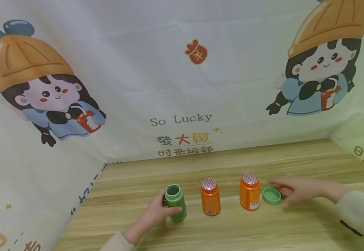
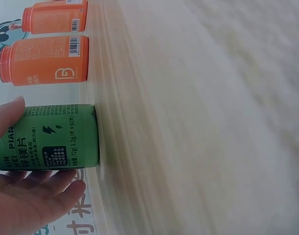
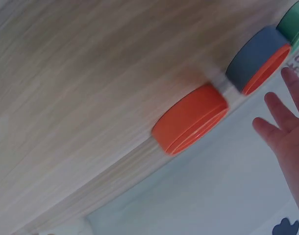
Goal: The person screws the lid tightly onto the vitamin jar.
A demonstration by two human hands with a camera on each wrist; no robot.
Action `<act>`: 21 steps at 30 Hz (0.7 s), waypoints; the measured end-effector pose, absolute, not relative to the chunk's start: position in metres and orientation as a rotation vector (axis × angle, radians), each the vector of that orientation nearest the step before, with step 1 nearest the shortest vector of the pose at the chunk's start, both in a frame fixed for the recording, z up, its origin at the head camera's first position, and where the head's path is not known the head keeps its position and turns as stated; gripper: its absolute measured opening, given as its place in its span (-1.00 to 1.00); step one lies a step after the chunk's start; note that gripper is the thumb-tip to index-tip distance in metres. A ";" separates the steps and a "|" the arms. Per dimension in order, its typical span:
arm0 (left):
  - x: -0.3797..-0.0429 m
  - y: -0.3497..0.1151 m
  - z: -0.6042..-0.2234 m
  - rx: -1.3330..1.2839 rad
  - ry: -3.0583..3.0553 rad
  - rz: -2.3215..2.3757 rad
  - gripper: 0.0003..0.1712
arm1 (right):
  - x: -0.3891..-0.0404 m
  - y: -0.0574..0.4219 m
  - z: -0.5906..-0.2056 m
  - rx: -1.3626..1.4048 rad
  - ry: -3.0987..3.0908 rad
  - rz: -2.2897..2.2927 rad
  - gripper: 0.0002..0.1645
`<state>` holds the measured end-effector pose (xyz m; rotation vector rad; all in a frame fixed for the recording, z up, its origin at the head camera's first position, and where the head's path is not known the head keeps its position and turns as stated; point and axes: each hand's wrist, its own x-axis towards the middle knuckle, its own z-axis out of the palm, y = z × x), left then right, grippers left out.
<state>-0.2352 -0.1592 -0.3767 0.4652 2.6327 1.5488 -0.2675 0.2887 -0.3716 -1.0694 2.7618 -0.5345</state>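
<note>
My left hand holds an upright green bottle with its mouth uncovered, thumb on the near side and fingers behind. In the left wrist view the bottle's printed label shows. My right hand reaches over a row of caps with fingers spread, gripping nothing. Beside it lie a green cap and a dark blue cap with an orange rim, both with their hollow side up. An orange cap lies farther along the row; in the head view the hand hides it.
Two orange bottles with patterned seals stand between my hands, the left one near the green bottle, the other one next to the green cap. A printed cloth hangs behind the wooden table.
</note>
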 end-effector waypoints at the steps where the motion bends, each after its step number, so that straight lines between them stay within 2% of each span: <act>1: -0.235 -0.159 -0.377 0.462 2.630 1.550 -0.19 | -0.267 0.286 -0.371 -1.074 2.761 -0.536 -0.10; 16: -0.238 -0.161 -0.380 0.455 2.608 1.568 -0.20 | -0.269 0.266 -0.371 -1.189 2.765 -0.438 -0.41; 21: -0.238 -0.161 -0.380 0.452 2.609 1.565 -0.20 | -0.271 0.265 -0.372 -1.197 2.760 -0.441 -0.43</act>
